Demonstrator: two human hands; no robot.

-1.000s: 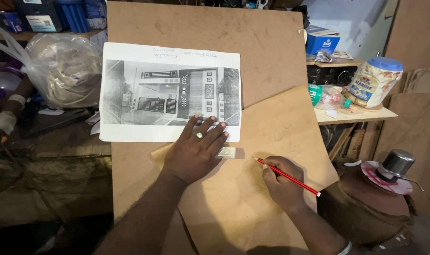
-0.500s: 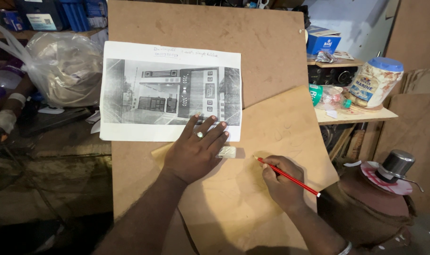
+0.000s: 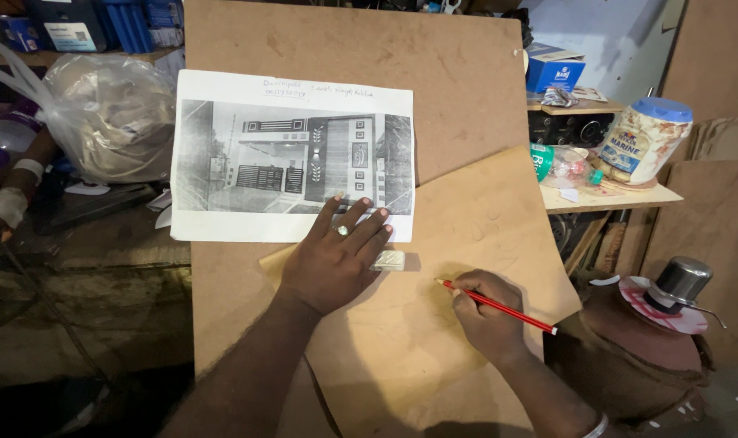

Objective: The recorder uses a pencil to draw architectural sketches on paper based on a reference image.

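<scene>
Right hand pinches red pencil, tip on tan board sheet, middle of frame. Left hand flat, fingers spread, pressing sheet and photo printout; maybe touching eraser. Sheet could slide if press loosens; line goes crooked.

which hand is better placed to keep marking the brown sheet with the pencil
Right, most likely. The right hand holds the red pencil with its tip on the brown sheet. The left hand lies flat, pressing down the sheet and the edge of the printed picture.
</scene>
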